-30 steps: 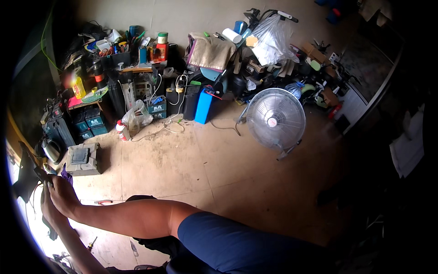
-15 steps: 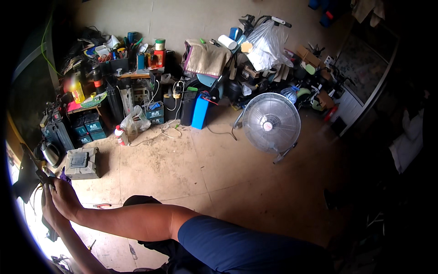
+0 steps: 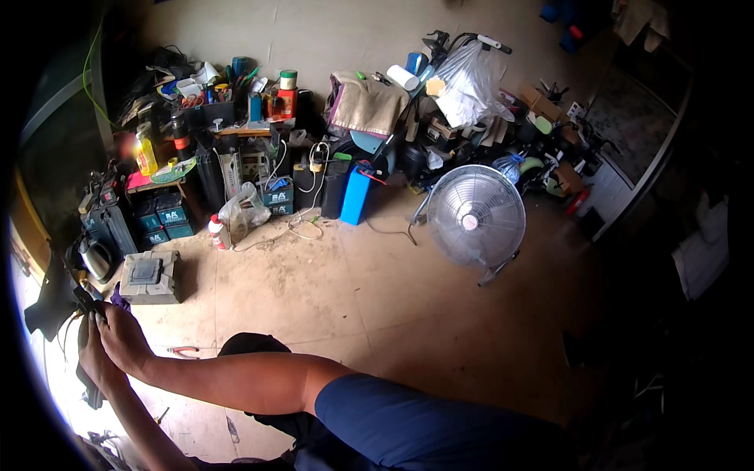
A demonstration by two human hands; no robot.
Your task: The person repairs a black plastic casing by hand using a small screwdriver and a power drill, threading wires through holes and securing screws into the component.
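Note:
At the far left, both my hands are closed round a dark, flat part [image 3: 49,308] with thin wires hanging from it. My right hand [image 3: 123,339] is on top, its fingers wrapped at the part's edge; my left hand [image 3: 97,357] grips just below and left of it, fingers pressed together. Their exact hold is partly hidden against the bright edge of the picture. A purple cloth [image 3: 120,295] lies just behind the hands, and red-handled pliers [image 3: 183,352] are on the floor to their right.
A grey case [image 3: 148,279] and steel kettle [image 3: 97,259] stand behind my hands. Along the wall are cluttered batteries, tools, bags and a blue battery pack [image 3: 355,196]. A metal fan [image 3: 475,216] stands on the floor at centre right. A dark doorway area is at far right.
The whole view shifts slightly, with the room moving a little down and right from half a second ago. My hands stay on the dark part with much the same grip.

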